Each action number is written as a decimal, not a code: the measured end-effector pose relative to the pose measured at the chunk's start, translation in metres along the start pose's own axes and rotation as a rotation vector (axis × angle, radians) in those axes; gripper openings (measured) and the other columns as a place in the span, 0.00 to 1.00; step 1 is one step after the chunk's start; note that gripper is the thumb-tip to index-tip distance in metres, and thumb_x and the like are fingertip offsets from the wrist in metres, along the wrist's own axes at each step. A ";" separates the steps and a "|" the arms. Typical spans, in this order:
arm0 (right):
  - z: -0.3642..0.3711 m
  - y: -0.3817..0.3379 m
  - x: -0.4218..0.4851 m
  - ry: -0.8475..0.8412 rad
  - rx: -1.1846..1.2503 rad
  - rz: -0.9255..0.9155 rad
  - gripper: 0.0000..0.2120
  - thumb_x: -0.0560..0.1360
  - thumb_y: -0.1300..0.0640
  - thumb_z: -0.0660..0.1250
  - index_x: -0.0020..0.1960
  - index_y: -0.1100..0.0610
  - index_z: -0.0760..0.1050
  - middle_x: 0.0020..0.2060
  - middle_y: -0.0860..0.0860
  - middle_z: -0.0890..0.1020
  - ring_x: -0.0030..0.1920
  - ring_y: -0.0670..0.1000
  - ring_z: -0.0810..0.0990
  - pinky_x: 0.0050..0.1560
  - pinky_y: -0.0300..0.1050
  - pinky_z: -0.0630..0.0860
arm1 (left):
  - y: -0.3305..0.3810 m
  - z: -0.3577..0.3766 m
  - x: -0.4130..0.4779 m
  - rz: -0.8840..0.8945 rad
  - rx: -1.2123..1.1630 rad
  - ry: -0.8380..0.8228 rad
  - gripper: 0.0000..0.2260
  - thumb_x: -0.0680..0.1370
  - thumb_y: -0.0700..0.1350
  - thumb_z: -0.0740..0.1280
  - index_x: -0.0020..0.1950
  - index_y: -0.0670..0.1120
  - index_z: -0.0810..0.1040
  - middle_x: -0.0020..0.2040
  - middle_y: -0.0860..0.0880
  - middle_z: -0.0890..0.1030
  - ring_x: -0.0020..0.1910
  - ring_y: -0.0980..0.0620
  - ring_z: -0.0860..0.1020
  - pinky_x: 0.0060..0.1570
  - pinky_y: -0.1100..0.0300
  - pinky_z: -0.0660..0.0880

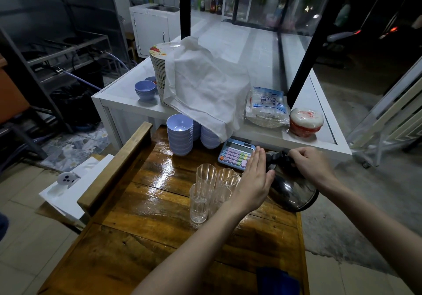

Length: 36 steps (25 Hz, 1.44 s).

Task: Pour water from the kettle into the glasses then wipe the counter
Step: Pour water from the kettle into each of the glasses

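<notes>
A dark shiny kettle (293,189) stands at the right edge of the wet wooden counter (146,203). My right hand (311,162) is closed around its black handle at the top. My left hand (253,180) lies flat with fingers straight against the kettle's left side. Several clear glasses (206,189) stand clustered just left of my left hand; the nearest one (199,205) holds a little water at the bottom. A blue cloth (277,281) lies at the counter's near right edge.
A pastel calculator (236,154) sits behind the glasses. Stacks of lilac bowls (180,134) stand at the counter's back. Behind, a white table (127,102) carries plates under a white cloth (205,86), bagged items and a red-and-white tub (306,122).
</notes>
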State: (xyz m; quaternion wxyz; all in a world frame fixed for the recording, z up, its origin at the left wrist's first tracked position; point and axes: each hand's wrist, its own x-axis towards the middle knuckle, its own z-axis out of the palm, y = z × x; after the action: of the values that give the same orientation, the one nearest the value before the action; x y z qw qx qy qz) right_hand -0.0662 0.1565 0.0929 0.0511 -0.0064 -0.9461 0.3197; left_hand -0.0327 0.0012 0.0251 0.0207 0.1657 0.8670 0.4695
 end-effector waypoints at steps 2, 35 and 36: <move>-0.001 0.000 0.001 -0.009 0.002 -0.006 0.21 0.76 0.55 0.61 0.24 0.56 0.70 0.23 0.49 0.74 0.28 0.50 0.72 0.31 0.46 0.65 | -0.001 0.001 0.000 -0.001 -0.012 0.009 0.27 0.84 0.49 0.50 0.78 0.43 0.41 0.79 0.47 0.42 0.75 0.60 0.37 0.75 0.62 0.38; -0.011 -0.018 0.003 0.000 -0.096 -0.085 0.18 0.78 0.54 0.61 0.34 0.58 0.81 0.33 0.56 0.82 0.34 0.52 0.78 0.33 0.44 0.69 | -0.003 0.003 0.005 0.000 -0.035 0.059 0.27 0.84 0.50 0.50 0.78 0.43 0.41 0.80 0.47 0.42 0.77 0.57 0.39 0.76 0.57 0.41; -0.012 -0.019 0.003 0.002 -0.098 -0.082 0.17 0.78 0.54 0.61 0.34 0.57 0.81 0.32 0.55 0.82 0.33 0.51 0.78 0.32 0.43 0.68 | -0.003 0.003 0.005 0.001 -0.034 0.059 0.27 0.84 0.50 0.50 0.78 0.43 0.41 0.80 0.47 0.42 0.77 0.56 0.39 0.76 0.57 0.41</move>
State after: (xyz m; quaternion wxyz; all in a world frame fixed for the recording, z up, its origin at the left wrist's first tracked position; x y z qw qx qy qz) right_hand -0.0677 0.1484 0.1140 0.0648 0.0296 -0.9600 0.2706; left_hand -0.0380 0.0040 0.0216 -0.0021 0.1517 0.8591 0.4887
